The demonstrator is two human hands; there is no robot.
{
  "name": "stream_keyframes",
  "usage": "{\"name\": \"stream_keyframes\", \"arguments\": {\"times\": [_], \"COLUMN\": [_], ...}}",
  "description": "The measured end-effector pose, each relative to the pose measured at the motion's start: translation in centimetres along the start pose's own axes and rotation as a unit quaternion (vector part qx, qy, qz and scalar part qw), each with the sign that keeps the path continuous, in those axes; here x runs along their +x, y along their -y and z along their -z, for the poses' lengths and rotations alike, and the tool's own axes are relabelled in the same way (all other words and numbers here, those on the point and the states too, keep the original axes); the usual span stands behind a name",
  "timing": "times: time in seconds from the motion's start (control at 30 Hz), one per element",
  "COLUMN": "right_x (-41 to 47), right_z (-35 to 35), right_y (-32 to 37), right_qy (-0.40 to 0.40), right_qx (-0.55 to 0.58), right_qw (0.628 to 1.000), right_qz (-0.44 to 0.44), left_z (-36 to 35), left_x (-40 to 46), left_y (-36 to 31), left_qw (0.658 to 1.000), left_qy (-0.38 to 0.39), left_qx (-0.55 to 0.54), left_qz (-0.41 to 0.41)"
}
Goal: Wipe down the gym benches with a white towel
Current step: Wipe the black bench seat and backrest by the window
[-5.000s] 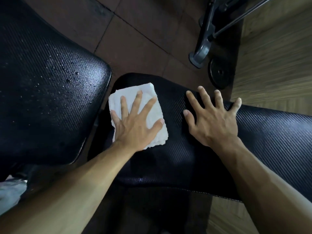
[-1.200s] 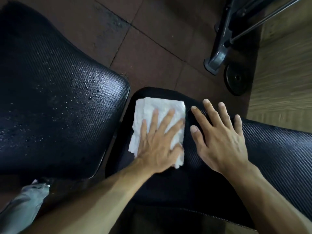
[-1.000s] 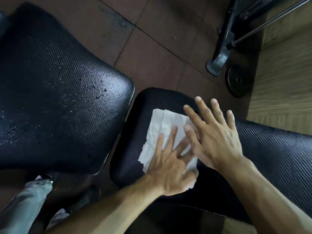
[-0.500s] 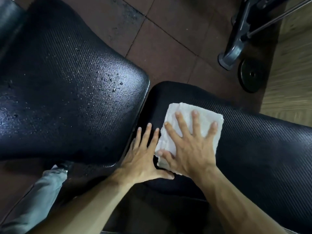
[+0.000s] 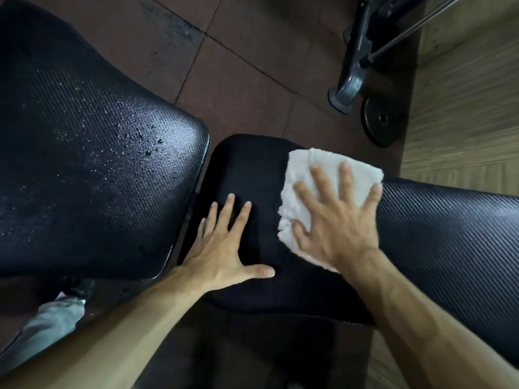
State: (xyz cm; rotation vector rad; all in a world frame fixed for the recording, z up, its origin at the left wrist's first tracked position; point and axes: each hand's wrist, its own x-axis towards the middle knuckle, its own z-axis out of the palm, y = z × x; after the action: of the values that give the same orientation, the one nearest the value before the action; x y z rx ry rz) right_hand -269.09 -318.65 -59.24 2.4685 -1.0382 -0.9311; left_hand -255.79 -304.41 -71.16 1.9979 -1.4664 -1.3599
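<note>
A folded white towel (image 5: 306, 169) lies on the black textured bench pad (image 5: 449, 234) that runs to the right. My right hand (image 5: 334, 220) presses flat on the towel, fingers spread, covering its near part. My left hand (image 5: 224, 248) rests flat on the same pad's left end, fingers apart, holding nothing. A second black bench pad (image 5: 98, 164) at the left carries many water droplets.
A narrow gap separates the two pads. Brown floor tiles (image 5: 252, 66) lie beyond them. A grey machine foot (image 5: 348, 91) and a black weight plate (image 5: 382, 119) stand at the upper right beside wood-look flooring (image 5: 463, 108). My grey trouser leg (image 5: 53, 321) shows at the lower left.
The towel passed from under my left hand to under my right hand. My right hand has slid it rightward along the pad, and my left hand now rests bare on the pad's left end.
</note>
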Motion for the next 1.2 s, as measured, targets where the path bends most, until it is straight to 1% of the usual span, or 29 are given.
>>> {"name": "stream_keyframes", "arguments": {"times": [0.13, 0.23, 0.3, 0.37, 0.53, 0.6, 0.67, 0.77, 0.87, 0.97, 1.13, 1.2], "right_x": [-1.7, -4.2, -6.2, -8.2, -11.4, -11.9, -12.2, -12.4, -12.0, -11.5, -11.5, -11.0], "right_z": [0.3, 0.0, -0.4, -0.8, -1.8, -2.0, -1.9, -1.6, -1.7, -1.8, 0.0, 1.5], "right_y": [-5.5, -7.2, -7.2, -6.7, -4.4, -3.6, -3.2, -3.1, -3.1, -2.6, -1.3, -0.8], "right_qy": [-0.001, -0.035, -0.061, -0.067, -0.028, -0.022, -0.014, -0.003, -0.027, -0.064, -0.134, -0.151], "right_qx": [-0.005, 0.017, 0.034, 0.048, 0.055, 0.064, 0.071, 0.074, 0.088, 0.1, 0.161, 0.187], "right_qw": [0.998, 0.997, 0.995, 0.993, 0.995, 0.996, 0.996, 0.996, 0.995, 0.99, 0.971, 0.96], "right_qz": [-0.056, -0.069, -0.074, -0.079, -0.079, -0.063, -0.049, -0.044, -0.048, -0.069, -0.118, -0.146], "left_z": [0.4, 0.4, 0.3, 0.2, 0.8, 1.3, 2.1, 4.1, 6.5, 8.9, 13.5, 15.4], "left_x": [0.6, 0.4, -0.1, -0.7, -1.8, -2.2, -2.5, -1.7, -1.2, -2.8, -8.2, -9.7], "left_y": [-3.2, -5.5, -6.5, -6.9, -6.1, -5.7, -5.8, -7.2, -8.6, -8.0, -4.0, -2.4], "left_qw": [0.999, 0.997, 0.995, 0.994, 0.988, 0.985, 0.981, 0.969, 0.957, 0.954, 0.955, 0.958], "left_qy": [-0.004, 0.007, 0.011, 0.014, 0.039, 0.044, 0.039, 0.003, -0.016, -0.012, 0.001, -0.007], "left_qx": [0.019, 0.033, 0.043, 0.055, 0.118, 0.138, 0.156, 0.191, 0.229, 0.253, 0.288, 0.285], "left_qz": [-0.045, -0.073, -0.088, -0.098, -0.093, -0.091, -0.106, -0.154, -0.176, -0.158, -0.065, -0.035]}}
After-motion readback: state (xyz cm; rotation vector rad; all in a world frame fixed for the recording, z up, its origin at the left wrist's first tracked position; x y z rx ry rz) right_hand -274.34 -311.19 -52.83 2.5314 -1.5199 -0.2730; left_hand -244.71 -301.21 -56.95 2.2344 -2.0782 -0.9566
